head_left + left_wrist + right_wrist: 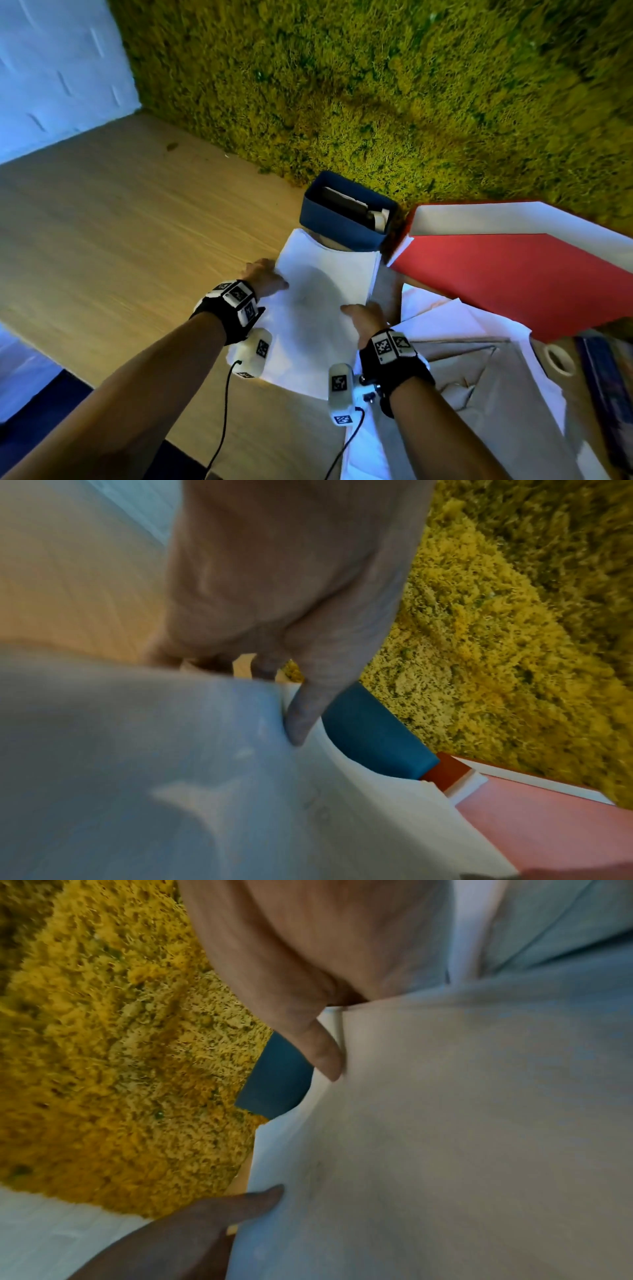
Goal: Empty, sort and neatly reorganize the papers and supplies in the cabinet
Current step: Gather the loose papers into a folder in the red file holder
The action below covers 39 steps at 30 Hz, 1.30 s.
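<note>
Head view shows a moss wall (376,85) filling the frame from 11 to 2 o'clock, with a wooden table (120,222) spreading from 9 o'clock down to 6. A red folder (513,274) lies open at 3 o'clock, its white inside facing up. Loose sheets (445,315) and brown paper (496,394) are heaped at 4 to 5 o'clock. At the centre a paper stack (322,308) is held up off the table between both hands. Just beyond its far edge, at 12 o'clock from the stack, sits a blue box (342,222) with a few things inside, too blurred to name. The left hand (263,277) holds the stack's 9 o'clock edge, thumb on top and fingers under it, a closed grip on the sheets. The right hand (366,318) has the same closed grip on the 4 o'clock corner, thumb pressed on top. A tape roll (558,359) lies at 4 o'clock beside the brown paper.
</note>
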Each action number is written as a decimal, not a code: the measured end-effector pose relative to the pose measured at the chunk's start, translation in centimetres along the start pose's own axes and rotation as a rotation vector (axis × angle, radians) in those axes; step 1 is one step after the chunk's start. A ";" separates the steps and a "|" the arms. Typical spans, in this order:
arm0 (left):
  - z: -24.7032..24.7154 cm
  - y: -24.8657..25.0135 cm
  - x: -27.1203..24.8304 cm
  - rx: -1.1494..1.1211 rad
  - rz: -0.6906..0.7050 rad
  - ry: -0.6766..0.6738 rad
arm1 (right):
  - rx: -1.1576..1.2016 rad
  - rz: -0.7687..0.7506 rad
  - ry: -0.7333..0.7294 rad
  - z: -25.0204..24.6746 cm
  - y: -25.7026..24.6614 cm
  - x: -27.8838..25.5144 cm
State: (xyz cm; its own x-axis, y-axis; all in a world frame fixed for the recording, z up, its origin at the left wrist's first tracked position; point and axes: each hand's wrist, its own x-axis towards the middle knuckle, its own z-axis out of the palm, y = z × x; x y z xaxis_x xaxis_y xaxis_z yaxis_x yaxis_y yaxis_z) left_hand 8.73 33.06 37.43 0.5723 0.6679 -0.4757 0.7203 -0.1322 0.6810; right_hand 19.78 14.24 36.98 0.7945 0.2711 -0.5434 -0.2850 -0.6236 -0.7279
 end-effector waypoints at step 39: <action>1.0 1.3 -4.3 -0.045 0.151 0.304 | -0.347 -0.151 0.057 1.9 -1.4 -6.1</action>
State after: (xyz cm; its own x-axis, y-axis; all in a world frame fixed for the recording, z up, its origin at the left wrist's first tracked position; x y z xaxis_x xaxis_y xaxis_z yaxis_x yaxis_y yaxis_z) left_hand 7.59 29.26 39.87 0.5233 0.8319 -0.1845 0.6142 -0.2181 0.7584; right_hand 14.31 14.89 40.50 0.8451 0.3434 -0.4098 0.0279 -0.7938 -0.6075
